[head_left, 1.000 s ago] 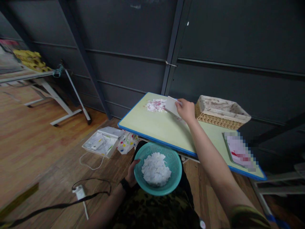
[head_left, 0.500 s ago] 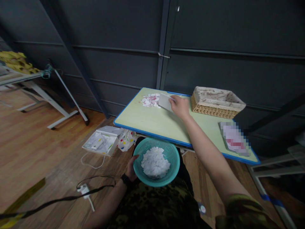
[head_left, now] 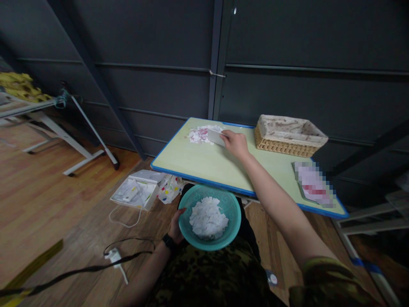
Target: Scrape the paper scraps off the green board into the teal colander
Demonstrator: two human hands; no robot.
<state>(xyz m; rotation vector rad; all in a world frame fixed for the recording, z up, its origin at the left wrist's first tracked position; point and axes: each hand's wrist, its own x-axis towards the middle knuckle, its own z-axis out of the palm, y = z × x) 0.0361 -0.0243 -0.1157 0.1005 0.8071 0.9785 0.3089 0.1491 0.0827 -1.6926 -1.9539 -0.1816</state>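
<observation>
My left hand (head_left: 175,227) grips the left rim of a teal plastic colander (head_left: 234,217) below the table's front edge. A heap of small white paper scraps (head_left: 208,218) lies inside it. Over the table, my right hand (head_left: 235,144) is closed on a flat, thin grey-white card (head_left: 216,137), held tilted. Its far end is beside a spread of white and pinkish scraps (head_left: 198,134) on the tabletop; whether it touches them I cannot tell. My left fingers are partly hidden under the colander.
The pale green table (head_left: 198,160) has a blue edge. A lined wicker basket (head_left: 289,143) and a blurred-out flat packet (head_left: 315,185) stand to the right. On the floor at left are an open white box (head_left: 136,192), a spotted plastic bag (head_left: 170,188) and a power strip (head_left: 113,257) with cables.
My right hand has moved a little left with the card, which now appears more steeply tilted next to the scraps. My left hand and the colander have stayed in place.
</observation>
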